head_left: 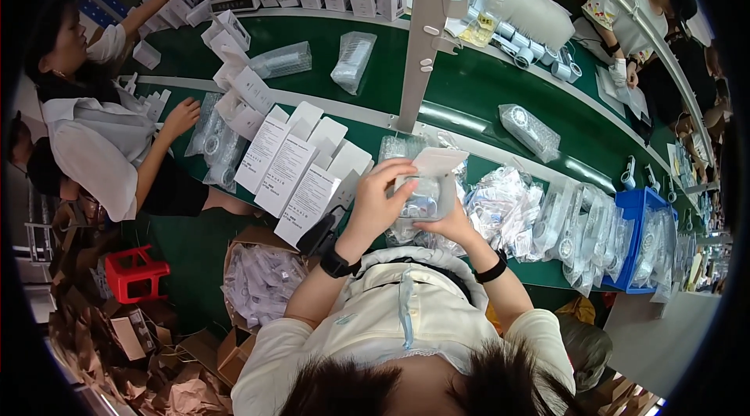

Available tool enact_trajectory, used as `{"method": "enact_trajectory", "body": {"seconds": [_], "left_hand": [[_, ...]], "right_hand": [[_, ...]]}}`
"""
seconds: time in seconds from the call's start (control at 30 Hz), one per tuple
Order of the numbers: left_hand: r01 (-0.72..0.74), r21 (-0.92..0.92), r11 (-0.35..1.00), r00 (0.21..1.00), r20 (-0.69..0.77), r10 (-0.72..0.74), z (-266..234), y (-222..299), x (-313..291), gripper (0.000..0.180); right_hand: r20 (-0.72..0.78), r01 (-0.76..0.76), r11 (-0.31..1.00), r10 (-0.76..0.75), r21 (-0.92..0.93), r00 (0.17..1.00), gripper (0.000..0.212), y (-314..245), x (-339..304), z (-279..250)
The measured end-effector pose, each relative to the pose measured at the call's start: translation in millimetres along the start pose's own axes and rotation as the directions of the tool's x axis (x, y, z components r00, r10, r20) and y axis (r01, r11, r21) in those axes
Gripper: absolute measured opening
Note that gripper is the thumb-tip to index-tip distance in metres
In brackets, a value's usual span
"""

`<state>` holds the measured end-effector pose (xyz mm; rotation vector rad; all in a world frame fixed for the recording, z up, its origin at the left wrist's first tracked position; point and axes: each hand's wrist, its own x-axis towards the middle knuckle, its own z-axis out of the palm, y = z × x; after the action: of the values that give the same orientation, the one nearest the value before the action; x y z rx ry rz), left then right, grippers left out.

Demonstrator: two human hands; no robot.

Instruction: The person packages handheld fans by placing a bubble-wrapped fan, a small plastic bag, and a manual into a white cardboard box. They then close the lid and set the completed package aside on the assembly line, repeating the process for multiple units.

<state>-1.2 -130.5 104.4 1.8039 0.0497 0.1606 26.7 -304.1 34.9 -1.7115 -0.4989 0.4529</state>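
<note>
A small white carton (447, 199) is held up in front of me with its top flap raised. Inside its opening shows something in clear wrapping, its kind hard to make out. My left hand (381, 201) is closed at the carton's left side, fingers near the flap and thumb by the opening. From the lower right, my right hand (451, 222) grips the carton's wall. Just left of my left hand stand several white cartons (289, 166) with open flaps. Beside my right hand lies a heap of small clear bags with printed sheets (504, 205).
Bubble-wrapped devices (574, 232) lie on the right, next to a blue bin (625, 260). Beyond runs a green conveyor (476, 103) with wrapped packs, behind a metal post (430, 41). A co-worker (94, 127) sits at left. A box of plastic bags (262, 279) and red stool (137, 271) stand below.
</note>
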Motion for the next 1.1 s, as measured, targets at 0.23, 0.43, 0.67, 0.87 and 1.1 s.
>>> {"method": "enact_trajectory", "body": {"seconds": [0.23,0.43,0.67,0.87,1.1], "left_hand": [[0.131,0.725,0.676,0.983,-0.184,0.006,-91.5,-42.8,-36.9,0.079],[0.169,0.889,0.426,0.971,-0.076,-0.227,-76.4,-77.0,-48.5,0.085],[0.136,0.934,0.330,0.980,-0.078,-0.184,-72.6,-75.6,-50.9,0.083],[0.054,0.701,0.711,0.936,-0.283,0.207,-34.7,-37.2,-57.6,0.087],[0.064,-0.330,0.942,0.990,-0.099,-0.102,-28.5,-20.8,-56.5,0.093]], "right_hand": [[-0.503,0.095,0.970,0.032,0.225,0.864,0.084,-8.6,72.1,-112.2],[-0.655,0.129,0.991,-0.125,-0.042,0.745,0.103,83.0,218.1,-147.0],[-0.621,-0.025,0.857,-0.352,-0.515,0.700,0.096,95.0,206.3,-116.6],[-0.070,-0.012,0.873,0.053,0.488,0.996,0.099,2.4,51.1,-9.5],[0.186,-0.147,0.674,0.014,0.724,0.982,0.108,2.7,3.0,35.1]]}}
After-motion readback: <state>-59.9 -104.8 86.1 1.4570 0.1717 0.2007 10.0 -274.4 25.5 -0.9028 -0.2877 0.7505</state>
